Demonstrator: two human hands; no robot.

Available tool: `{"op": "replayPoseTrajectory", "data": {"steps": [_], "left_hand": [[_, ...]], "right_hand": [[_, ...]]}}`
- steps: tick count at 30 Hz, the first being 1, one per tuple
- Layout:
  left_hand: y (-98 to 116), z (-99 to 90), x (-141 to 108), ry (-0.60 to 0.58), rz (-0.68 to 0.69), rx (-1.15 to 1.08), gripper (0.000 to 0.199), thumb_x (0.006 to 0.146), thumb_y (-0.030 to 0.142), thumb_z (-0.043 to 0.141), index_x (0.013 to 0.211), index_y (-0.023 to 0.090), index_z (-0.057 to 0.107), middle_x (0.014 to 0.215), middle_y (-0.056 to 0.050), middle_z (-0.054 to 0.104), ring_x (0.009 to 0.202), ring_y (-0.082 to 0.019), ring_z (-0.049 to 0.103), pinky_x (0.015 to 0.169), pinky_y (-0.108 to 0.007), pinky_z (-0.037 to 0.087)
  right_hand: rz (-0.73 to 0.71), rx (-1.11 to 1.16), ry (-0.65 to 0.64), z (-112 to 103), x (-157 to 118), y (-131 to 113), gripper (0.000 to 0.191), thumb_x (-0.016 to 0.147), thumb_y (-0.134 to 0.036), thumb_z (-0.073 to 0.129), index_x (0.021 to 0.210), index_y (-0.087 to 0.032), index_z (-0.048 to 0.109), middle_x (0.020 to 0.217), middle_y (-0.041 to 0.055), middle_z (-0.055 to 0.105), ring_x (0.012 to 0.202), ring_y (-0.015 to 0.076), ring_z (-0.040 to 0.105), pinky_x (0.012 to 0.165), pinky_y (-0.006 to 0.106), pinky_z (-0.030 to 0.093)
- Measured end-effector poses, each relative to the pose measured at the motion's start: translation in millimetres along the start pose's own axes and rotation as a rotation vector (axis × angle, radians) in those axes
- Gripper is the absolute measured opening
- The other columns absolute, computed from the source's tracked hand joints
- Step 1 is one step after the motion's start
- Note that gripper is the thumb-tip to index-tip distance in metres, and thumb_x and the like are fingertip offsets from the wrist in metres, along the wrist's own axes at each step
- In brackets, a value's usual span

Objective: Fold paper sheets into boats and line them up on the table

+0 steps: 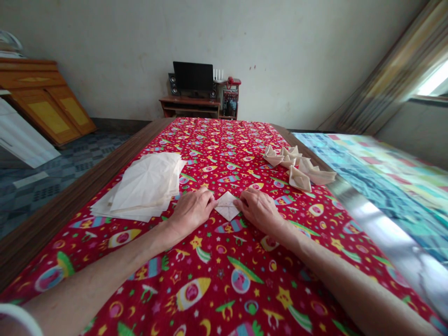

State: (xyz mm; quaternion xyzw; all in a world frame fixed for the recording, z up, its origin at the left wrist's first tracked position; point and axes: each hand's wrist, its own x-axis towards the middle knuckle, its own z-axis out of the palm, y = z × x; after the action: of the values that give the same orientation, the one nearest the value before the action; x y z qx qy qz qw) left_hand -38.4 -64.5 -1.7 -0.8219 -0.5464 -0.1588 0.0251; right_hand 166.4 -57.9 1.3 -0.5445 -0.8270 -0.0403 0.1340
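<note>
A small folded paper diamond (228, 208), off-white with crease lines, lies flat on the red patterned cloth (217, 261). My left hand (194, 206) pinches its left corner between thumb and curled fingers. On the opposite side my right hand (261, 208) holds the right corner in the same way. To the left rests a stack of creased paper sheets (147, 182), the top one marked with radiating fold lines. Several folded paper boats (297, 165) stand grouped toward the right edge of the cloth.
Dark wooden table edges (115, 149) border the cloth. Beyond it, a small desk (189, 103) carries a monitor (193, 77), speakers and a red telephone (234, 81). A bed with a bluish patterned cover (381, 182) adjoins on the right; a wooden cabinet (45, 102) stands at left.
</note>
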Motion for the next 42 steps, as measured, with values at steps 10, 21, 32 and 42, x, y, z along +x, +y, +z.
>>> {"op": "replayPoseTrajectory", "data": {"steps": [10, 21, 32, 42], "left_hand": [[7.6, 4.1, -3.0, 0.134, 0.406, -0.082, 0.028, 0.096, 0.022, 0.039, 0.118, 0.021, 0.056, 0.119, -0.005, 0.061, 0.113, -0.018, 0.053, 0.099, -0.035, 0.039], [9.6, 2.4, -17.7, -0.088, 0.378, -0.03, 0.043, 0.098, 0.032, 0.031, 0.139, 0.02, 0.038, 0.146, -0.005, 0.038, 0.136, -0.02, 0.031, 0.111, -0.042, 0.024], [6.2, -7.8, -20.9, -0.038, 0.359, 0.057, 0.04, 0.095, 0.028, 0.038, 0.134, 0.019, 0.044, 0.14, -0.004, 0.046, 0.132, -0.021, 0.038, 0.11, -0.042, 0.026], [1.4, -6.2, -22.5, 0.01, 0.352, 0.187, 0.033, 0.095, 0.023, 0.038, 0.119, 0.012, 0.058, 0.13, -0.01, 0.056, 0.124, -0.024, 0.048, 0.106, -0.043, 0.033]], "right_hand": [[0.011, -0.001, 0.02, 2.2, -0.8, 1.3, 0.023, 0.09, -0.038, 0.051, 0.08, -0.019, 0.06, 0.084, 0.0026, 0.063, 0.078, 0.0152, 0.059, 0.063, 0.024, 0.033], [-0.08, -0.042, 0.117, 4.0, -4.7, -5.4, 0.014, 0.09, -0.027, 0.05, 0.087, -0.018, 0.061, 0.089, 0.0066, 0.064, 0.081, 0.0188, 0.058, 0.067, 0.027, 0.04], [-0.594, 0.171, 0.038, -1.4, -20.6, 6.0, 0.032, 0.089, -0.009, 0.039, 0.114, -0.013, 0.057, 0.118, 0.0121, 0.063, 0.115, 0.0202, 0.055, 0.098, 0.035, 0.045], [-0.534, 0.089, 0.036, -8.0, -29.1, 14.4, 0.038, 0.082, -0.005, 0.039, 0.114, -0.009, 0.057, 0.117, 0.0138, 0.064, 0.112, 0.0216, 0.058, 0.097, 0.033, 0.046]]}}
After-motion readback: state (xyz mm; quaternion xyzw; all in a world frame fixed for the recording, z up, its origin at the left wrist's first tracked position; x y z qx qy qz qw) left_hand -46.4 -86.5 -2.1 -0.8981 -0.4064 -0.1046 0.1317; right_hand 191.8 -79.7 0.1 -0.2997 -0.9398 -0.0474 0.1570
